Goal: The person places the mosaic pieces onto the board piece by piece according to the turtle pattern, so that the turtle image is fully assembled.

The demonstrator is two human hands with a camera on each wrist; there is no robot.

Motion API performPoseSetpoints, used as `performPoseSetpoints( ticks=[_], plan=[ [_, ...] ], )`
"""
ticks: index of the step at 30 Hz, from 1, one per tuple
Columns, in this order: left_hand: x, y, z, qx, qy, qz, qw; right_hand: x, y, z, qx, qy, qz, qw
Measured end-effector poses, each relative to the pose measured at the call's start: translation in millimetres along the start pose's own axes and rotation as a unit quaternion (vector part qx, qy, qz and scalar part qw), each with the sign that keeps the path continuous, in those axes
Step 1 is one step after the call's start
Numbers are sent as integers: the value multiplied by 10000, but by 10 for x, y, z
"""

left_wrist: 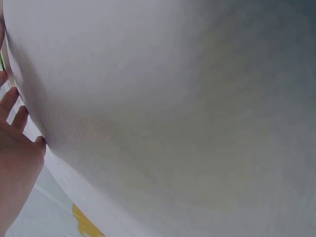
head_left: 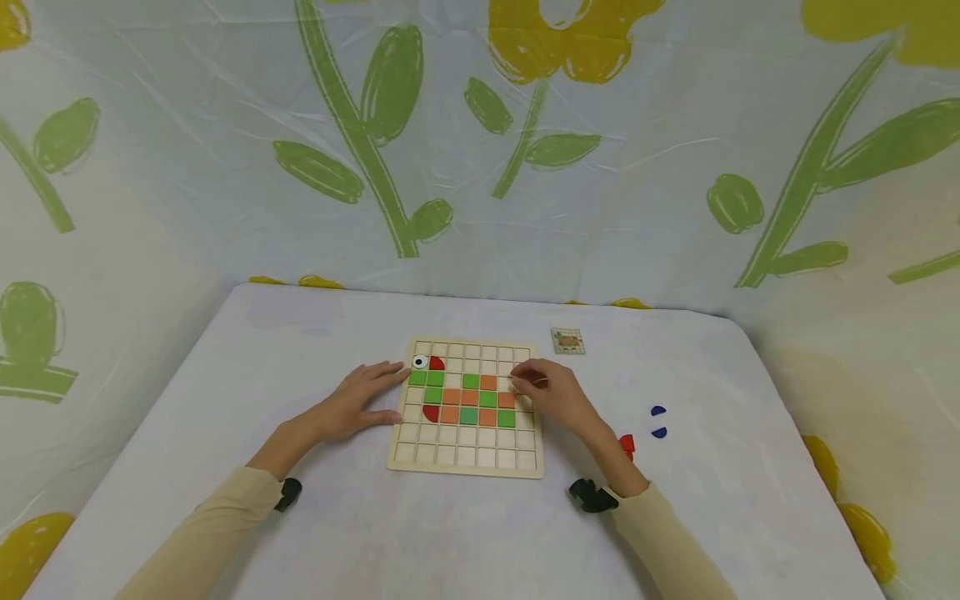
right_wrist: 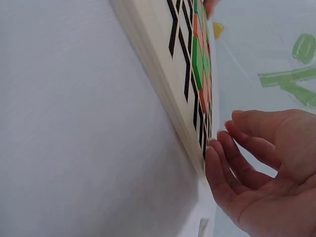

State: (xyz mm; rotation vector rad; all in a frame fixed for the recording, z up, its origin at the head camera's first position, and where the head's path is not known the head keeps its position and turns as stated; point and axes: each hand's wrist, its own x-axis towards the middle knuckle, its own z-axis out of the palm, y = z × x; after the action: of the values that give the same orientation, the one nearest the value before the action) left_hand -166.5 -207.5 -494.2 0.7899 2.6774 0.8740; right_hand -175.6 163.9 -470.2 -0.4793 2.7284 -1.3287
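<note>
A wooden grid board [head_left: 487, 457] lies flat on the table, bearing green tiles [head_left: 433, 395] and orange tiles [head_left: 468, 397]. At its upper left sit a round eye piece [head_left: 420, 362] and a red quarter-round piece [head_left: 437, 364]; another red piece [head_left: 431, 413] is lower down. My left hand [head_left: 352, 404] rests at the board's left edge, fingers and thumb stretched out. Over the right edge, my right hand [head_left: 551, 396] has its fingers loosely bent, tips close above the squares. In the right wrist view, nothing shows between thumb and fingers [right_wrist: 242, 158].
Behind the board's right corner lies a small picture card [head_left: 568, 341]. Two blue half-round pieces [head_left: 658, 422] are to the right. Red pieces [head_left: 627, 444] lie partly hidden by my right forearm. A flower-printed cloth [head_left: 637, 183] hangs behind the white table [head_left: 465, 542].
</note>
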Motion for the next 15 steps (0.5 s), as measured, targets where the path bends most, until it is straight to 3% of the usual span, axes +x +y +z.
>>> performPoseSetpoints(
  ticks=[5, 15],
  plan=[
    [-2, 8, 4, -2, 16, -23, 10000, -129, 71, -125, -48, 153, -52, 9999],
    [3, 1, 22, -61, -34, -49, 10000, -435, 212, -355, -280, 415, 359, 9981]
  ],
)
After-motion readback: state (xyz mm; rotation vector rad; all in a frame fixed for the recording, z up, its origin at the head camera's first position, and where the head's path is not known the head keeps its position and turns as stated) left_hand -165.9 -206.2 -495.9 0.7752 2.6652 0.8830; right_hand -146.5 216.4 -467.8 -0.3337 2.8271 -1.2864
